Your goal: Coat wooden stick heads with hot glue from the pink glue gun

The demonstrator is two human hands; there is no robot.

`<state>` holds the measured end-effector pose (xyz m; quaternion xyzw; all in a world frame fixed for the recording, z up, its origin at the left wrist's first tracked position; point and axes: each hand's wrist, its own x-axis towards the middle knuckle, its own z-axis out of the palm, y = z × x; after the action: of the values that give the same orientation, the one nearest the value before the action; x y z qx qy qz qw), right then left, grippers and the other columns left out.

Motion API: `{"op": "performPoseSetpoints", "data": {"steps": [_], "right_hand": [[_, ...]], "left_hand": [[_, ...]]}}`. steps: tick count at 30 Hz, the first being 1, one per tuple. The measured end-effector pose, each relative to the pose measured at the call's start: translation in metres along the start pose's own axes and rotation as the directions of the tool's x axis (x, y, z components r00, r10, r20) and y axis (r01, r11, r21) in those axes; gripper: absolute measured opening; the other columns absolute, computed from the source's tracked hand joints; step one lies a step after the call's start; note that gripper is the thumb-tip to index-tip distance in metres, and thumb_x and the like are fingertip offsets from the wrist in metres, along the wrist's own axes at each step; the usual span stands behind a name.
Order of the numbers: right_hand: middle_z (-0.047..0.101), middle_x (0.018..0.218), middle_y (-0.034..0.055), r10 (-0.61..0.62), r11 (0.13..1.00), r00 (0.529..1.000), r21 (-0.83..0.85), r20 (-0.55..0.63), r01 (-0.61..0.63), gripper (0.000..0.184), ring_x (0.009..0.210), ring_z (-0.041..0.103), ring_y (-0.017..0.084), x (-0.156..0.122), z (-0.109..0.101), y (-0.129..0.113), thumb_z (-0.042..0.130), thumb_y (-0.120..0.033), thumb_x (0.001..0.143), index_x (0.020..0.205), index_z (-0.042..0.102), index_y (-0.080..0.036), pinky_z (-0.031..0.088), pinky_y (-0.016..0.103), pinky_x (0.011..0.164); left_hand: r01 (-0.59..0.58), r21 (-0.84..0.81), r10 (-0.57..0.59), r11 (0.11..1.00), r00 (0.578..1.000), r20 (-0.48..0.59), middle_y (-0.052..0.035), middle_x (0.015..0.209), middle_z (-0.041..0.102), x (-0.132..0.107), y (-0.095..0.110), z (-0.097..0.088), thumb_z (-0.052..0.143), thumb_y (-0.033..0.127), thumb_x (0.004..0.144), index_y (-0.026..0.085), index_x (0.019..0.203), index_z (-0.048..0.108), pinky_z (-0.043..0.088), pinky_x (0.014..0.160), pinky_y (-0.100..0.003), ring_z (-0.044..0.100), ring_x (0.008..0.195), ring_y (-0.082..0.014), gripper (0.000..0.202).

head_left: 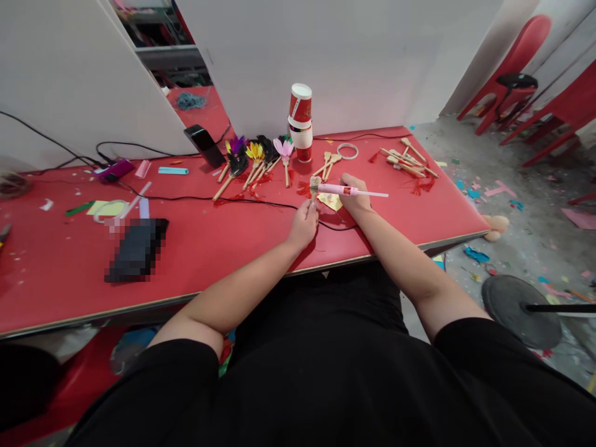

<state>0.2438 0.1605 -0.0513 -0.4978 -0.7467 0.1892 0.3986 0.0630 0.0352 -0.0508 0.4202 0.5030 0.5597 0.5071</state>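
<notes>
My right hand (355, 194) is closed around a pink hot glue gun (336, 189), with a whitish glue stick (376, 195) poking out of its back end. Its nozzle points left, at the small pale head of a wooden-handled piece (315, 184). That piece stands upright in the pinched fingers of my left hand (304, 223). Whether nozzle and piece touch is too small to tell. A yellowish paper (330, 200) lies beneath the glue gun. Just beyond are wooden sticks with wider ends (331, 162) and a red tassel (303, 187).
Behind my hands stand stacked red and white paper cups (302, 115). Feathered sticks (255, 160) lie left of them; a clear ring (347, 151) and tasselled wooden sticks (410, 162) lie right. A black cord (209, 197) crosses the red table (223, 248). A phone (205, 146) leans at the back.
</notes>
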Motion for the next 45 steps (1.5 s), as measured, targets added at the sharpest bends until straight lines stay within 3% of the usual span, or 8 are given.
{"op": "performPoseSetpoints", "data": {"steps": [5, 8, 10, 19, 38, 45], "right_hand": [[0.052, 0.074, -0.0013, 0.024, 0.999, 1.000, -0.039, 0.019, -0.023, 0.026, 0.073, 0.047, 0.021, -0.002, -0.004, -0.002, 0.065, -0.029, 0.098, 0.083, 0.043, -0.029, 0.030, 0.037, 0.072], [0.053, 0.072, -0.0015, 0.075, 0.996, 0.994, -0.058, 0.082, -0.070, 0.033, 0.072, 0.050, 0.021, -0.006, -0.011, -0.001, 0.068, -0.037, 0.098, 0.079, 0.043, -0.029, 0.033, 0.036, 0.071], [0.056, 0.073, -0.0013, 0.041, 0.998, 0.995, -0.052, 0.089, -0.037, 0.032, 0.073, 0.053, 0.021, -0.010, -0.016, 0.001, 0.069, -0.042, 0.097, 0.079, 0.045, -0.030, 0.034, 0.036, 0.070], [0.052, 0.069, -0.0011, 0.006, 0.996, 0.998, -0.094, 0.065, 0.000, 0.031, 0.071, 0.049, 0.021, -0.013, -0.020, -0.001, 0.068, -0.037, 0.092, 0.076, 0.044, -0.030, 0.030, 0.037, 0.071], [0.055, 0.068, -0.0014, 0.033, 0.996, 0.998, -0.079, 0.055, -0.029, 0.028, 0.071, 0.049, 0.020, -0.014, -0.023, -0.011, 0.068, -0.032, 0.089, 0.074, 0.044, -0.029, 0.031, 0.036, 0.070], [0.052, 0.067, -0.0028, 0.023, 0.999, 0.998, -0.051, 0.052, -0.020, 0.027, 0.070, 0.048, 0.019, -0.013, -0.023, -0.013, 0.067, -0.029, 0.089, 0.074, 0.044, -0.029, 0.033, 0.036, 0.071]], "left_hand": [[0.059, -0.023, -0.059, 0.998, 0.998, -0.012, 0.0099, 0.063, 0.039, -0.003, 0.006, 0.003, 0.052, 0.028, 0.129, 0.024, 0.095, 0.053, 0.027, 0.053, -0.022, 0.031, 0.051, -0.0083, 0.034], [0.119, -0.042, -0.119, 0.992, 0.993, 0.010, 0.0101, 0.063, 0.041, -0.006, 0.011, 0.004, 0.057, 0.034, 0.128, 0.023, 0.095, 0.054, 0.026, 0.053, -0.021, 0.032, 0.051, -0.0075, 0.034], [0.141, -0.058, -0.138, 0.988, 0.990, 0.038, 0.0101, 0.063, 0.041, -0.007, 0.015, 0.004, 0.060, 0.036, 0.126, 0.023, 0.095, 0.055, 0.025, 0.052, -0.020, 0.032, 0.050, -0.0072, 0.035], [0.279, -0.160, -0.270, 0.947, 0.960, 0.075, 0.0113, 0.061, 0.034, -0.007, 0.036, 0.008, 0.044, 0.021, 0.125, 0.023, 0.094, 0.053, 0.013, 0.050, -0.019, 0.021, 0.047, -0.0067, 0.032], [0.277, -0.124, -0.269, 0.953, 0.960, 0.078, 0.0104, 0.063, 0.036, -0.005, 0.031, 0.005, 0.047, 0.013, 0.116, 0.023, 0.099, 0.055, 0.014, 0.051, -0.019, 0.024, 0.050, -0.0079, 0.021], [0.242, -0.133, -0.234, 0.961, 0.970, 0.071, 0.0101, 0.066, 0.038, -0.005, 0.027, 0.004, 0.053, 0.021, 0.122, 0.023, 0.100, 0.057, 0.017, 0.051, -0.019, 0.028, 0.051, -0.0077, 0.022]]}}
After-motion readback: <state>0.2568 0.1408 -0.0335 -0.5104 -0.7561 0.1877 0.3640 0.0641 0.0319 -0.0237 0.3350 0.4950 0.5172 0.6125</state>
